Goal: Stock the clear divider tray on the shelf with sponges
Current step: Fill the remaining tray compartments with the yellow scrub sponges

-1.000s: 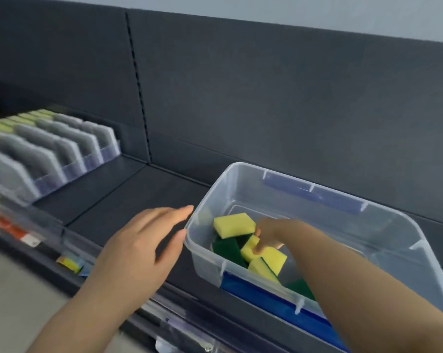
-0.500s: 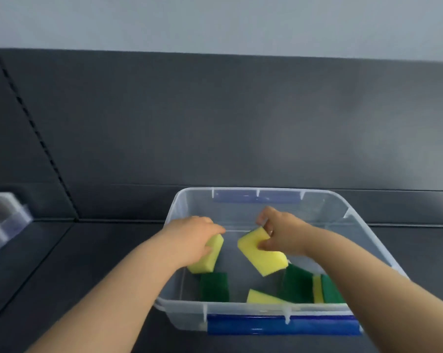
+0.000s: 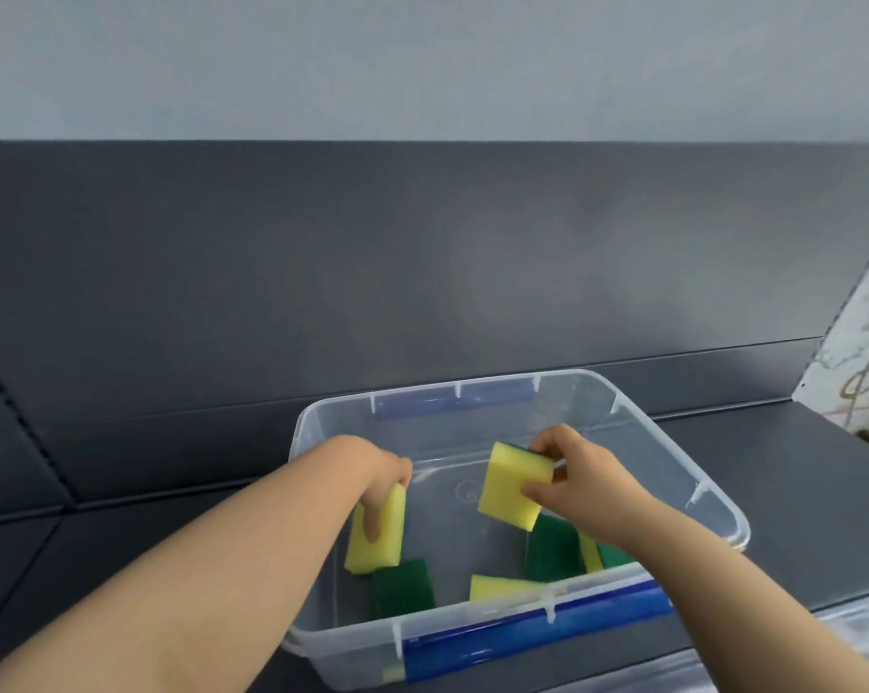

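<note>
Bin point(image 3: 477, 422): clear plastic, open-topped, standing on the shelf point(image 3: 122, 542) close to the back panel point(image 3: 322, 267).
Handles: the blue near handle point(image 3: 522, 637) runs along the front rim and the far handle point(image 3: 452, 400) along the back rim.
Left hand point(image 3: 380, 480): reaches over the bin's left rim and sits low inside, by the left wall.
Left grip: fingers and thumb curl round the left sponge point(image 3: 375, 555), with the thumb on its yellow face.
Left sponge: yellow, standing on end near the bin floor. I cannot tell whether it touches the floor.
Right hand point(image 3: 580, 485): inside the bin, towards the right, above the floor.
Right grip: thumb and fingertips pinch the right sponge point(image 3: 507, 492) at its right-hand edge.
Right sponge: tilted and lifted off the floor, well apart from the left sponge. Its yellow face is towards the camera and a green layer shows along its top edge.
Loose sponges: a green sponge point(image 3: 402, 587) lies just beside the foot of the left sponge. A yellow sponge point(image 3: 502, 587) lies against the near wall. A pile point(image 3: 552, 547) of green and yellow ones lies under the right wrist.
In the way: the near wall and near handle cover the lower edges of the loose sponges. The right forearm crosses the near right corner and hides part of the pile. The left forearm crosses the left rim.
Around: the shelf and back panel are dark grey, with a pale wall point(image 3: 422, 57) above them. A white board point(image 3: 852, 352) with scribbled marks stands at the far right.
</note>
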Available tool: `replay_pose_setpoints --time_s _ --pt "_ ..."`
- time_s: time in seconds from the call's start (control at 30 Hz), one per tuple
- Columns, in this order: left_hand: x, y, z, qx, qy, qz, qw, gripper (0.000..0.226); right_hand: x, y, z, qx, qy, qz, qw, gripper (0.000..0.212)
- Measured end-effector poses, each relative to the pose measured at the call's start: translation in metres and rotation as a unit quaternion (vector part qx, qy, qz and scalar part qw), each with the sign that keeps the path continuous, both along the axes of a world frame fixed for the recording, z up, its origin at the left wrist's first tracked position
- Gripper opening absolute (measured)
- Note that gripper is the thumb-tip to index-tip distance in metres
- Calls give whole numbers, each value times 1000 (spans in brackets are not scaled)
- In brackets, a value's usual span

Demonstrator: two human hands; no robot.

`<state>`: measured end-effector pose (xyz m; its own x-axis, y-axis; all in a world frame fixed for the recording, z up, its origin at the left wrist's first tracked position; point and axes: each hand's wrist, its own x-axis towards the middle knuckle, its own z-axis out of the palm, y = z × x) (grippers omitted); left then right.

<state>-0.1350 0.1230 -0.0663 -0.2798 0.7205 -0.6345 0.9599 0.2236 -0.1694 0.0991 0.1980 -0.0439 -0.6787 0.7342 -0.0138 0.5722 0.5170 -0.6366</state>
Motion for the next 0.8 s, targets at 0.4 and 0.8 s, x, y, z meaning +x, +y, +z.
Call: replay_pose_setpoints --time_s 0.4,0.8 --pt "50 -56 43 489 -138 41 860 38 13 -5 23 42 146 36 988 47" --pt "143 -97 9 718 7 97 690 50 43 -8 -7 26 270 83 959 47"
